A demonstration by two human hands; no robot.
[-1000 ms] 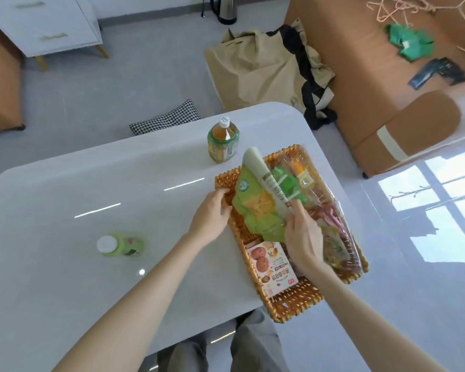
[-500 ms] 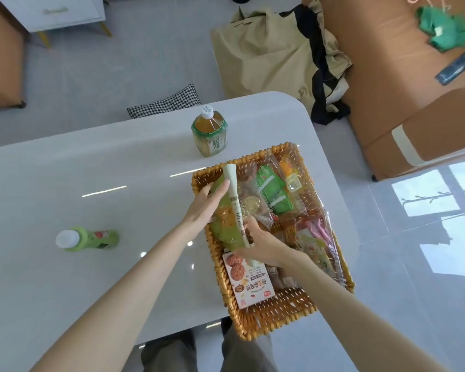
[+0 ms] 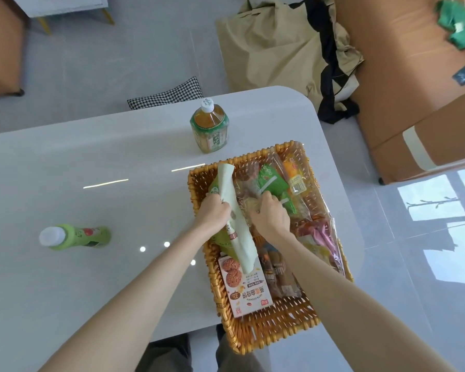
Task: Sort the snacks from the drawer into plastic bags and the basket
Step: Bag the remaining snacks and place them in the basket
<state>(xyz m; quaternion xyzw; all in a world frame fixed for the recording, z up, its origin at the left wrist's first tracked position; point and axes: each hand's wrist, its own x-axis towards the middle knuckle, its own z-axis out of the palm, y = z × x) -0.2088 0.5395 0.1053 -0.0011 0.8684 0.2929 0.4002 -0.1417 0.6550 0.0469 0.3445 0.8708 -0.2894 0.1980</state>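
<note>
A: Gripping the pouch (image 3: 239, 237), is that the left hand (image 3: 215, 212)?

B: Yes. Its fingers are curled round the long pale-green pouch at about the middle, at the left side of the basket (image 3: 266, 331). The pouch lies tilted, with its top end over the basket's upper-left corner and its lower end over the cookie box (image 3: 246, 291).

A: And the right hand (image 3: 270, 214)?

B: It is just right of the pouch, knuckles up, with its fingers curled down among the clear-wrapped snacks. I cannot tell whether it holds anything.

A: Where does the basket sit?

B: Right of the frame's centre, at the table's (image 3: 91, 170) right edge. A green packet (image 3: 273, 181) lies near its top, and a clear bag (image 3: 317, 232) of snacks runs along its right side.

A: Anything else on the table?

B: A tea bottle (image 3: 210, 131) stands just above the basket. A green bottle (image 3: 78, 236) lies on its side at the left, well apart.
</note>
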